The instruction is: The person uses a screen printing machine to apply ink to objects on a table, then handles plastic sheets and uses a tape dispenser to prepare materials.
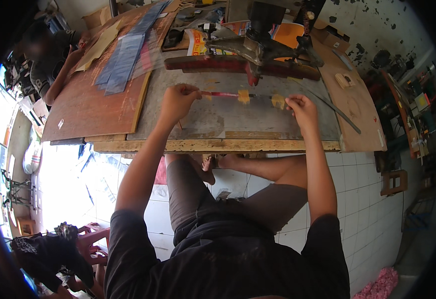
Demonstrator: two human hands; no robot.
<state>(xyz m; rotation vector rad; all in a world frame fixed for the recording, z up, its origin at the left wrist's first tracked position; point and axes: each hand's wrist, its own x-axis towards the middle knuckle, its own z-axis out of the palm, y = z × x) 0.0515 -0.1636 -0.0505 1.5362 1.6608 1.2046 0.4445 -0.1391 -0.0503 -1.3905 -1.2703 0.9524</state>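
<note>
the thin red-and-dark strip (220, 93) runs between your two hands, across the grey plate (198, 119) just in front of the press. your left hand (182, 102) has thumb and fingertips closed on its red end; your right hand (301, 107) is narrowed to a pinch and seems to grip the darker end, though the contact there is small and blurred. you cannot tell from here whether the middle lies on the plate or hangs just above it.

to handle it well, pull gently and evenly from both ends so the strip runs straight, and check for twist before lowering either hand. pinch close to the ends, with your fingers clear of the length between. the tan patches (243, 96) near its middle and right end make its outline harder to read, so sight along the edge rather than the colour.

beyond it, the red bar (203, 62) sits under the dark metal press (258, 42); mind your knuckles there. a long metal strip (335, 112) lies to your right, and clear plastic sheets (125, 55) spread to the left on the counter (218, 145).
</note>
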